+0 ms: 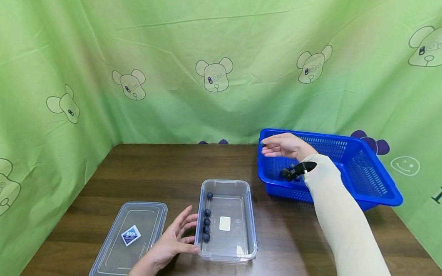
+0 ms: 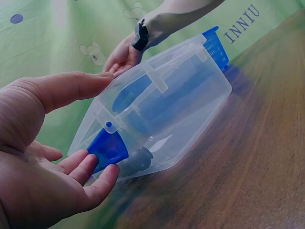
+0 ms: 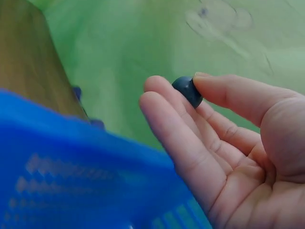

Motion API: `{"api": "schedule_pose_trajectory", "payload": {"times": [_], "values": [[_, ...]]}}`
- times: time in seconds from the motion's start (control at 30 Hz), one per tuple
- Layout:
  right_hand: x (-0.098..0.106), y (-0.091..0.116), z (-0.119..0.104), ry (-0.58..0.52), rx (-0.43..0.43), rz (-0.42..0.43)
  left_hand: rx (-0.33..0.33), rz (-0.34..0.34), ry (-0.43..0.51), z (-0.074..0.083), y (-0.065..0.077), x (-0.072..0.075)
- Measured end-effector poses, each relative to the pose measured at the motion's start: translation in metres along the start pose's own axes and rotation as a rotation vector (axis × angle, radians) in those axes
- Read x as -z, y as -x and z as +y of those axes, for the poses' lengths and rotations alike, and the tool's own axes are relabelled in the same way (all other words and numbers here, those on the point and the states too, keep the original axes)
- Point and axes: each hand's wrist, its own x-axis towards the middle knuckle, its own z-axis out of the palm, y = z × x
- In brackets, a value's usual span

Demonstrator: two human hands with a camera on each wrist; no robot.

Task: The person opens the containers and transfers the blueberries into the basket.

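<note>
One blueberry (image 3: pixel 186 90) we pinch in our right hand (image 1: pixel 286 145), centre right; our left hand (image 1: pixel 174 242), fingers apart, touches the lower-centre box (image 1: pixel 232 243).

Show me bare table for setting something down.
Bare table lies behind the lid and clear container, toward the curtain, and between that container, the blue basket and right sleeve. The lid-container gap is crowded by the left hand.
</note>
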Motion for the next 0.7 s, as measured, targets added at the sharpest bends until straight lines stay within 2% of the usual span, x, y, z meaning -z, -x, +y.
{"api": "schedule_pose_trajectory", "payload": {"times": [0.17,0.3,0.57,0.7], "values": [[0.029,0.004,0.0,-0.097,-0.014,0.067,-0.007,0.005,-0.004,-0.002,0.0,0.0],[0.044,0.007,0.0,-0.145,-0.031,0.098,-0.008,0.005,-0.007,-0.003,0.0,-0.001],[0.056,0.007,0.009,-0.169,-0.093,0.085,-0.026,0.001,-0.007,-0.005,0.001,-0.003],[0.06,0.006,0.021,-0.13,-0.126,0.086,-0.031,0.002,-0.007,-0.006,0.001,-0.004]]}}
